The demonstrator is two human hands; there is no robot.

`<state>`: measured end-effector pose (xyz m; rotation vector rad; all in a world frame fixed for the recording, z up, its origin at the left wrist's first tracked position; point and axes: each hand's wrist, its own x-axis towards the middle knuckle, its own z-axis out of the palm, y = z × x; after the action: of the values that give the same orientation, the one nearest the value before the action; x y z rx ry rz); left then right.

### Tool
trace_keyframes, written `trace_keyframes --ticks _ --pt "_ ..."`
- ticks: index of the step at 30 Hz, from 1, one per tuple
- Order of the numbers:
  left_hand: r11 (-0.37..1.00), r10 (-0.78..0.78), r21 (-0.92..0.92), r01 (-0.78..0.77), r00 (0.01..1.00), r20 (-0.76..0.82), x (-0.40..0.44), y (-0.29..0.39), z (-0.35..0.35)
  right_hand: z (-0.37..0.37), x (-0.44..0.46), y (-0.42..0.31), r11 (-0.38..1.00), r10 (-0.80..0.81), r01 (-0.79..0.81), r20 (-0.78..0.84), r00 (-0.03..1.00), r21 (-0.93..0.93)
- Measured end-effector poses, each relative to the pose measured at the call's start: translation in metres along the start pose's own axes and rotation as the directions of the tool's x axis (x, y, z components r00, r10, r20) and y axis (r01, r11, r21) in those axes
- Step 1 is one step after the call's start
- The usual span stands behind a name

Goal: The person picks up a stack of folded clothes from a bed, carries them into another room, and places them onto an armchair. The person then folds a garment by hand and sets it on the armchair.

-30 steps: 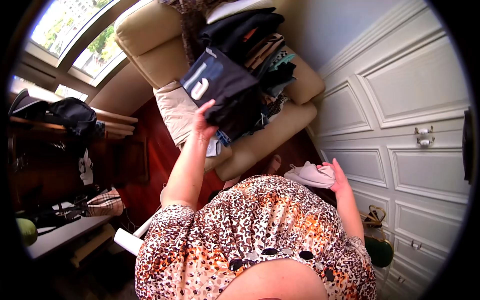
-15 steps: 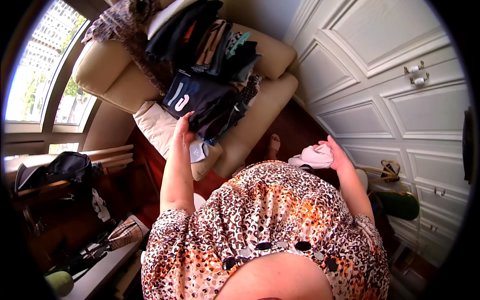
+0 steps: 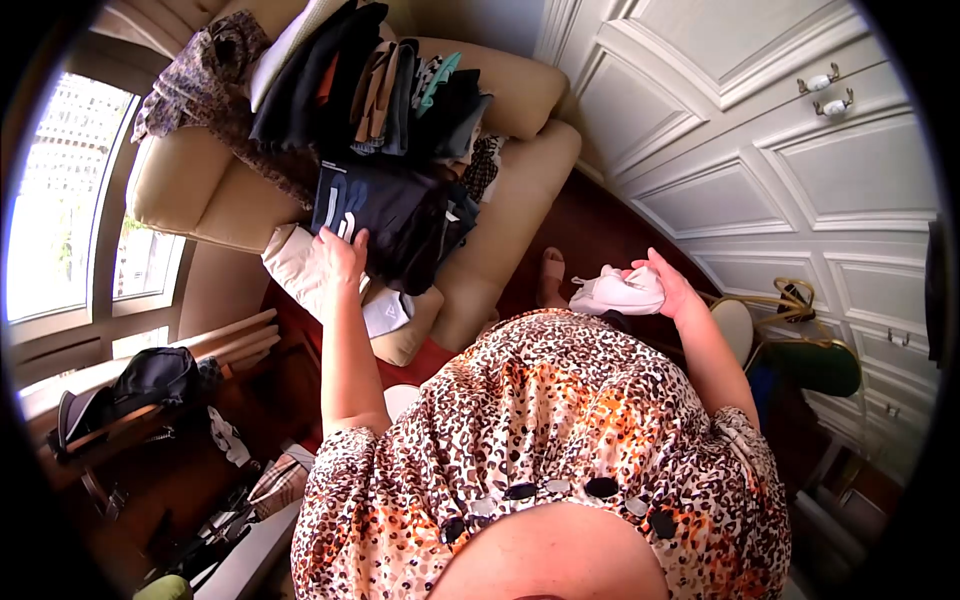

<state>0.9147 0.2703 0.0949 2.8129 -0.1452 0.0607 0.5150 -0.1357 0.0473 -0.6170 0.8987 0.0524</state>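
Observation:
My left hand lies at the near edge of a dark printed garment, its fingers spread and touching the cloth. The garment is part of a dark clothing pile on the beige sofa. Just beneath that hand are a cream cushion or folded cloth and a pale folded item. Out to the right, my right hand is closed around a bunched, pale pinkish-white piece of cloth, held in front of my body. What exactly this cloth is cannot be made out.
More folded clothes stand in rows along the sofa back, beside a patterned fabric. White panelled cabinets line the right side. A dark cap rests on a shelf at left. A green-seated chair with a gold frame is at right.
The view has shifted slightly. My left hand has moved left along the dark garment's edge, and its fingers are spread wider. The pale cloth stays in my right hand.

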Motion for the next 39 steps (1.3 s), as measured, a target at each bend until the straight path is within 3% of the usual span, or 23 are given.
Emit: trace_keyframes --ticks 2,4,6,8,14,18,23,27,29,34,36,38,39 --pt "0.995 0.063 -0.078 -0.063 0.998 -0.006 0.015 0.001 0.012 -0.003 0.001 0.003 1.000 0.000 0.000 -0.007 1.000 0.007" --pt "0.973 0.159 -0.140 -0.185 0.971 -0.177 0.019 0.015 0.017 0.000 0.001 0.001 1.000 0.016 -0.016 -0.035 0.999 -0.011" --pt "0.984 0.104 -0.133 -0.120 0.988 -0.116 0.016 0.032 0.025 0.001 0.001 0.000 1.000 0.011 -0.011 -0.029 1.000 -0.015" --pt "0.995 -0.067 0.069 0.066 0.998 0.010 0.001 0.062 0.024 0.006 0.000 -0.002 1.000 0.006 -0.007 -0.023 1.000 -0.019" --pt "0.967 -0.048 0.252 0.047 0.999 -0.003 0.010 0.075 0.032 0.007 -0.005 0.010 0.999 0.031 -0.029 -0.041 0.999 0.041" --pt "0.969 -0.109 0.227 0.099 0.993 0.033 0.043 0.027 0.007 0.028 0.000 0.010 0.998 0.033 -0.033 0.001 0.999 0.059" --pt "0.957 -0.101 0.269 0.107 0.994 -0.036 0.010 0.051 0.026 0.017 -0.008 0.011 1.000 -0.014 0.014 0.002 1.000 0.023" --pt "0.965 -0.085 0.248 0.080 0.996 0.010 0.005 0.073 0.032 0.010 -0.006 0.010 0.998 -0.021 0.023 -0.026 0.999 0.057" --pt "0.961 -0.119 0.255 0.106 0.992 0.035 0.002 0.084 0.036 0.020 -0.001 0.002 0.995 -0.048 0.040 0.094 0.994 0.086" --pt "0.967 -0.117 0.235 0.099 0.991 0.060 -0.009 0.089 0.036 0.042 0.008 -0.014 0.977 -0.108 0.067 0.199 0.974 0.201" --pt "0.963 -0.153 0.242 0.118 0.980 0.129 -0.002 0.093 0.018 0.062 0.004 -0.026 0.980 -0.159 0.121 0.261 0.952 0.157" --pt "0.973 -0.104 0.223 0.053 0.969 0.225 0.000 0.094 0.009 0.076 0.001 -0.042 0.968 -0.245 0.247 0.338 0.909 0.040" --pt "0.990 -0.002 0.142 -0.027 0.981 0.195 -0.007 0.094 0.006 0.079 0.003 -0.046 0.964 -0.257 0.262 0.394 0.883 0.042"
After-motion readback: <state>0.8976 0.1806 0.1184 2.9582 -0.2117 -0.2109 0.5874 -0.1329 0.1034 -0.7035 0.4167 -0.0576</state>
